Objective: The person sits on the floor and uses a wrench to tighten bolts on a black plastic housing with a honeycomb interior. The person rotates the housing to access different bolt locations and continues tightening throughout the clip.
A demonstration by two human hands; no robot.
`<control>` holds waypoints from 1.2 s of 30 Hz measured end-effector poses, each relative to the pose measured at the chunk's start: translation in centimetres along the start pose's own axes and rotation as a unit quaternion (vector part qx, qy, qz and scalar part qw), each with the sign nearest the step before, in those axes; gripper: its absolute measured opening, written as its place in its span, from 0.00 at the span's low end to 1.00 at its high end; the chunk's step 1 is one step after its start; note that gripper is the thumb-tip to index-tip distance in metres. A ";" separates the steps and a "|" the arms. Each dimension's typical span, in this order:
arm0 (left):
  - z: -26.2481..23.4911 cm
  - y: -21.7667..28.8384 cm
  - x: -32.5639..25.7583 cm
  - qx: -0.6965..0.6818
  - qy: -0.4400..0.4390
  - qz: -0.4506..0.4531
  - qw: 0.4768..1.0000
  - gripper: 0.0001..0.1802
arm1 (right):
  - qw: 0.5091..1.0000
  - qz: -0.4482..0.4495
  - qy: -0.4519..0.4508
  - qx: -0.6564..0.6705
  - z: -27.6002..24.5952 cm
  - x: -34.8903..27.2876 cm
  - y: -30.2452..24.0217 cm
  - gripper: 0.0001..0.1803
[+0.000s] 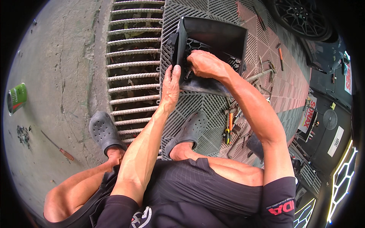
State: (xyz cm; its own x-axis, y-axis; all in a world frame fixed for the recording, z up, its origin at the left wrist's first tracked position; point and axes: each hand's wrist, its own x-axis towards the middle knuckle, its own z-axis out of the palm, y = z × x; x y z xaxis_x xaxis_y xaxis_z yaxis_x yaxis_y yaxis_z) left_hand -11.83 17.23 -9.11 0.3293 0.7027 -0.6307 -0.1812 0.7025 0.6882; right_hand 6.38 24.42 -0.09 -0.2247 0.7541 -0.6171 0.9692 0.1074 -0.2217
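A black box-shaped plastic housing (215, 30) with an open top lies on the grate tiles in front of me. Its dark inside shows a honeycomb-patterned piece and small metallic parts. My left hand (171, 85) holds the housing's left wall near the front corner, thumb on the rim and fingers along the outer side. Inside the housing, my right hand (207, 64) is closed, its fingers curled near the left inner wall. What those fingers grip is hidden; a small shiny piece shows just below them.
A metal-bar drain grate (133, 64) runs left of the housing. Several hand tools lie at right, among them orange-handled pliers (230, 121) and a hammer (280, 57). A screwdriver (66, 154) and a green can (17, 98) are on the concrete. A car wheel (302, 17) stands far right.
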 end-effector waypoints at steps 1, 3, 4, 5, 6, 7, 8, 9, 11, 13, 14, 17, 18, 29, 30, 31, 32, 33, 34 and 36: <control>0.0 -0.1 0.0 0.002 0.000 0.000 1.000 0.59 | 1.000 -0.011 0.012 0.006 0.3 -0.1 0.3 0.11; -0.2 -0.1 0.2 0.005 0.000 0.003 1.000 0.59 | 1.000 -0.012 0.025 0.015 0.5 -0.3 0.6 0.13; -0.1 -0.1 0.2 0.007 0.002 0.000 1.000 0.58 | 0.999 -0.012 0.032 0.019 0.6 -0.5 0.7 0.14; 0.0 -0.1 0.3 0.009 0.004 -0.003 1.000 0.58 | 0.999 0.004 0.029 0.025 0.7 -0.8 0.9 0.15; 0.0 -0.1 0.3 0.011 0.006 -0.005 1.000 0.57 | 0.999 0.019 0.026 0.031 0.8 -1.2 1.0 0.16; 0.1 -0.1 0.3 0.015 0.008 -0.003 1.000 0.57 | 0.998 0.035 0.023 0.036 0.9 -1.6 1.1 0.16; 0.0 0.0 0.2 0.019 0.011 0.000 1.000 0.56 | 0.996 0.056 0.013 0.065 0.7 -2.0 1.0 0.15; -0.1 0.1 0.2 0.024 0.013 0.002 1.000 0.55 | 0.993 0.077 0.004 0.094 0.5 -2.5 0.9 0.15; -0.1 0.2 0.3 0.024 0.020 0.001 1.000 0.53 | 0.981 0.120 0.007 0.155 0.5 -3.8 0.3 0.14; -0.1 0.3 0.3 0.026 0.024 0.000 0.999 0.52 | 0.975 0.153 -0.001 0.163 0.7 -4.8 -0.7 0.14; -0.1 0.4 0.3 0.028 0.025 0.001 0.999 0.51 | 0.971 0.170 -0.004 0.168 0.7 -5.2 -1.3 0.15; 0.1 1.2 -0.2 0.021 0.030 -0.017 0.999 0.51 | 0.977 0.132 0.005 0.167 0.3 -5.8 -2.4 0.14; 0.2 1.6 -0.4 0.016 0.031 -0.026 0.999 0.51 | 0.977 0.127 0.010 0.172 0.0 -5.8 -2.6 0.14; -0.1 1.7 -0.2 0.038 0.018 -0.034 0.999 0.53 | 0.987 0.126 -0.041 0.090 -2.0 -2.6 -0.6 0.17; 0.0 1.8 -0.3 0.040 0.017 -0.037 0.998 0.53 | 0.989 0.118 -0.041 0.080 -1.8 -2.3 -0.3 0.17; 0.0 2.0 -0.3 0.042 0.015 -0.040 0.998 0.52 | 0.987 0.127 -0.056 0.077 -1.7 -2.0 0.1 0.17; 0.0 2.0 -0.3 0.042 0.014 -0.039 0.998 0.53 | 0.986 0.133 -0.072 0.074 -1.9 -1.6 0.0 0.18; -0.1 1.9 -0.2 0.041 0.013 -0.038 0.998 0.53 | 0.984 0.140 -0.087 0.070 -2.2 -1.3 -0.1 0.18; -0.1 1.9 -0.2 0.040 0.011 -0.037 0.998 0.53 | 0.983 0.140 -0.097 0.075 -2.4 -1.1 -0.1 0.19; -0.2 1.6 0.0 0.040 0.010 -0.034 0.999 0.54 | 0.980 0.142 -0.116 0.082 -2.9 -0.9 0.2 0.20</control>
State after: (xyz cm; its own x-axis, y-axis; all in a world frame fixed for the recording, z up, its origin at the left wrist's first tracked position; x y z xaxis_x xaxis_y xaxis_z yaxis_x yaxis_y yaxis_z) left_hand -12.30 18.38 -8.03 0.3201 0.6559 -0.6836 -0.0849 0.7386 0.6688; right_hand 7.03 25.65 2.64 0.0161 0.5683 -0.8227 0.9710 -0.2052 -0.1228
